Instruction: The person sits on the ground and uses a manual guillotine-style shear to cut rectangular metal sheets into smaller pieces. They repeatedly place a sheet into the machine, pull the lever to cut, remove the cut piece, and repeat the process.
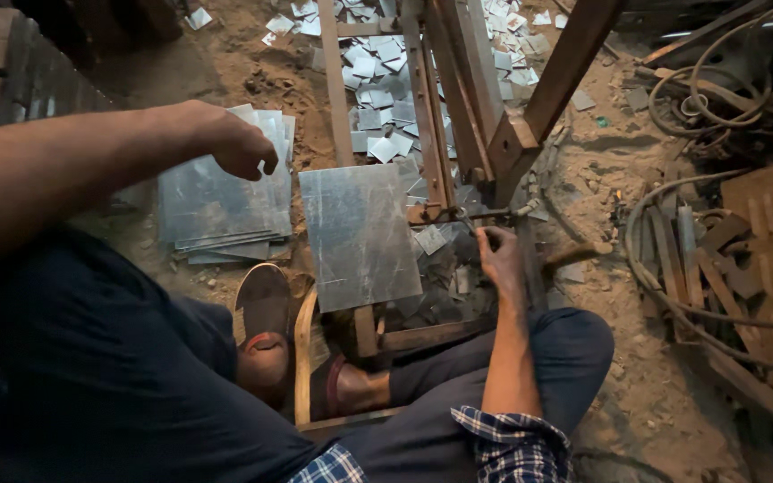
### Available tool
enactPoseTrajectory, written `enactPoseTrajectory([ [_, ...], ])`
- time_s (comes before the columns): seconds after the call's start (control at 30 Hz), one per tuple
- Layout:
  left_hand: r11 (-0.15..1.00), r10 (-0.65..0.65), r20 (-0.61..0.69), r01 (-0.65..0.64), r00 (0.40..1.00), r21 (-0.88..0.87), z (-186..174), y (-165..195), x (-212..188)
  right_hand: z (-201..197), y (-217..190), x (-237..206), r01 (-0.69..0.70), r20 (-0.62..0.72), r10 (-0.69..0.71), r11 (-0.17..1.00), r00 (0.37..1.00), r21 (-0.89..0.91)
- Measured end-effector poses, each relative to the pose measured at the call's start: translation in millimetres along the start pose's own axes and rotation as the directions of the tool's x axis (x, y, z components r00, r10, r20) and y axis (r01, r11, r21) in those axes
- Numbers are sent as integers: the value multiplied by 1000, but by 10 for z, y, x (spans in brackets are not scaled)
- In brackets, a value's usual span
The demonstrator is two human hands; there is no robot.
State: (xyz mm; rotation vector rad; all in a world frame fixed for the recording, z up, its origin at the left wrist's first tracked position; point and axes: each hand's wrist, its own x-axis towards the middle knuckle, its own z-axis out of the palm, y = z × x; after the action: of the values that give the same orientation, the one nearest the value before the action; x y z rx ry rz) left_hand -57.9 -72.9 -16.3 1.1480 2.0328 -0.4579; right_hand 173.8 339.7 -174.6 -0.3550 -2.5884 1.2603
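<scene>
My left hand (242, 143) hovers over a stack of grey metal sheets (216, 210) on the dirt floor, fingers curled downward and holding nothing. A single rectangular metal sheet (360, 234) lies flat on the rusty cutting frame (458, 116) in front of me. My right hand (498, 255) grips a thin metal rod or lever (485, 215) at the base of that frame, just right of the sheet. Small cut metal squares (382, 98) litter the ground beyond the sheet.
My sandalled feet (263, 322) rest by a wooden frame (333, 358) at the bottom centre. Cables and hoses (717, 98) coil at the right beside rusty metal bars and planks (735, 268). Dark boxes (20, 63) stand at the top left.
</scene>
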Motion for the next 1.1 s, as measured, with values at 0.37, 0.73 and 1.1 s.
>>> enactPoseTrajectory([
  [0.37,999,-50,50,49,997,23,-66,41,11,97,-25,32,-87,6,87,995,996,52],
  [0.73,999,-30,52,29,998,15,-19,20,71,162,30,83,-207,101,192,964,976,168],
  [1.1,996,-84,87,82,993,22,-44,30,76,84,-62,97,-78,96,62,981,994,176],
])
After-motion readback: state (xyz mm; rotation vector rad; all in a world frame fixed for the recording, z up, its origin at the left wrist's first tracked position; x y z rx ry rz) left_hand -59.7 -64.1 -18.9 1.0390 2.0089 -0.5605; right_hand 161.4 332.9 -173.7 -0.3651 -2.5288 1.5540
